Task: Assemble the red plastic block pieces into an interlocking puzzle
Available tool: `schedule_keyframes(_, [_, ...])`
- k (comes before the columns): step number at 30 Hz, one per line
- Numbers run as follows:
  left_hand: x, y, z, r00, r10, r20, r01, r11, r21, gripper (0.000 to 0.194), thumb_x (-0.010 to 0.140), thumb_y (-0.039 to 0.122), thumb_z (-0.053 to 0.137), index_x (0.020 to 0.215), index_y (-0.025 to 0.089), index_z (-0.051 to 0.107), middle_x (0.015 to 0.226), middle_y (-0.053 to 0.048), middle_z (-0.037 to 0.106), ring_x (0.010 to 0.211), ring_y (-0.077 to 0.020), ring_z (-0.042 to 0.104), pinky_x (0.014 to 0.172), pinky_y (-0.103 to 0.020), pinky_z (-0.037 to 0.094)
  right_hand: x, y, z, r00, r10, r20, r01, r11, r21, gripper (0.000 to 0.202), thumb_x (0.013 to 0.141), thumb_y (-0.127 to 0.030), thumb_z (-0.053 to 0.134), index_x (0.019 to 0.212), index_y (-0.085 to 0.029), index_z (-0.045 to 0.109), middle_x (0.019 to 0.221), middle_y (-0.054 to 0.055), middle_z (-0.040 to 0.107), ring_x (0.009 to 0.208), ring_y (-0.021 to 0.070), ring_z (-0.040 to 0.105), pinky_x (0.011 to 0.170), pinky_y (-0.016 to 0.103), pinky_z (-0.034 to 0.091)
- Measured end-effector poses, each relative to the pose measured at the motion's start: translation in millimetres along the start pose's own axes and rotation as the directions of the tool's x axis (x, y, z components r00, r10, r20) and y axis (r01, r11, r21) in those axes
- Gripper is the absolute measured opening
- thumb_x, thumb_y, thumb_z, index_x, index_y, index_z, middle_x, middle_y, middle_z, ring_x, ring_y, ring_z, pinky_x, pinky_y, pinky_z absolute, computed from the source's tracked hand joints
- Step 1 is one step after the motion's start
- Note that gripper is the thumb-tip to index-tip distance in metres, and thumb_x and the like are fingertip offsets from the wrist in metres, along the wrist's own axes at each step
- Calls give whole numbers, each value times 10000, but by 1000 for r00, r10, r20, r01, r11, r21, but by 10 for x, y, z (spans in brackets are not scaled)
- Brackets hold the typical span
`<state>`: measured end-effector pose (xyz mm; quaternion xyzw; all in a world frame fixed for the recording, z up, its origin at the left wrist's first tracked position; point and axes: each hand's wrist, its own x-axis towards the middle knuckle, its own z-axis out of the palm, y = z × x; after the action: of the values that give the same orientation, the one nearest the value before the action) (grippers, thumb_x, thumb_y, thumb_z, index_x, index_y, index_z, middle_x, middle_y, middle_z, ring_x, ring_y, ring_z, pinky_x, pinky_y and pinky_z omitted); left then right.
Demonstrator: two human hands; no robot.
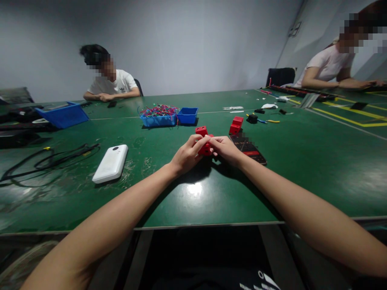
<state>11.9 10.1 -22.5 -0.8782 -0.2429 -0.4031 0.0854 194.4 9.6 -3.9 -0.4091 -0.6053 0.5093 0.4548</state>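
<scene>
Both my hands meet over the green table around a red block-shaped piece [201,130] with small dark holes in its faces. My left hand [189,152] is closed on it from the left, fingers bent over its side. From the right, my right hand [224,148] pinches at the same red piece, fingertips touching those of the left. Fingers hide much of the piece, so I cannot tell whether it is one part or more. Just beyond my right hand stands a second red block [236,125]. A phone [248,150] with a lit timer screen lies beside my right wrist.
A blue tray [159,121] heaped with colourful wires adjoins a smaller blue bin [188,115]. Left are a white power bank [111,164], a black cable [39,163] and a tilted blue bin [63,115]. Pliers [273,121] lie back right. Two people sit across the table.
</scene>
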Motion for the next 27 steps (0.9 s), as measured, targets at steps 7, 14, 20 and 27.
schedule_keyframes(7, [43, 40, 2, 996, 74, 59, -66, 990, -122, 560, 874, 240, 590, 1390, 243, 371, 1345, -142, 428, 1030, -200, 610, 902, -389, 558, 72, 45, -52, 994, 83, -73, -69, 983, 171, 337, 671, -444, 753, 645, -152, 588, 523, -31, 545, 440, 59, 446, 396, 188, 299])
schedule_keyframes(14, [92, 136, -21, 950, -292, -114, 271, 947, -173, 214, 911, 366, 524, 1003, 174, 513, 1011, -69, 558, 800, -140, 577, 741, -300, 517, 80, 68, -37, 994, 42, -100, -30, 993, 118, 296, 687, -416, 738, 657, -157, 600, 544, -30, 565, 459, 61, 463, 410, 183, 334])
schedule_keyframes(20, [77, -26, -35, 828, -543, 137, 556, 766, -324, 382, 959, 466, 368, 836, 158, 558, 771, -22, 603, 723, -143, 556, 690, -266, 436, 44, 47, 6, 1000, -11, 5, 11, 998, 58, 334, 682, -472, 733, 693, -157, 623, 612, -20, 596, 498, 63, 462, 446, 192, 350])
schedule_keyframes(27, [33, -69, 14, 859, -428, 281, 507, 788, -350, 387, 954, 437, 326, 835, 150, 555, 791, -32, 626, 713, -147, 547, 687, -262, 417, 44, 35, 4, 999, -13, 48, 13, 1000, 9, 369, 670, -500, 724, 727, -147, 631, 610, -27, 580, 492, 62, 439, 467, 210, 344])
